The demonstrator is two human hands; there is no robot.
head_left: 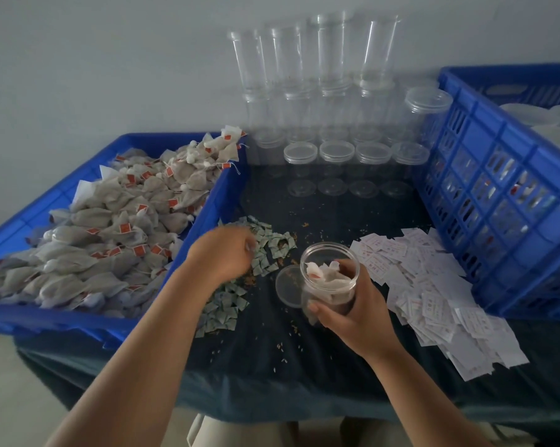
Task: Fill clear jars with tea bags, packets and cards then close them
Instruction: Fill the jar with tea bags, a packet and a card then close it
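Dark table (pixel 320 366): tea bags (pixel 332 282) in lidless jar (pixel 314 253), right hand (pixel 359 312)

Dark tablecloth (pixel 272 366) covers the table, front edge hanging down in folds. On the L, a blue plastic crate (pixel 212 201) w/ solid walls, its near L end reaching past the cloth's corner. On the R, a second blue crate (pixel 498 201), taller, lattice sides, sitting on the cloth by the R edge. Btwn them, grain-like crumbs (pixel 282 345) scattered over the cloth, plus some orange-brown bits (pixel 304 224) further back. Plain pale wall (pixel 111 59) behind it all. Light floor (pixel 14 398) showing bottom L.
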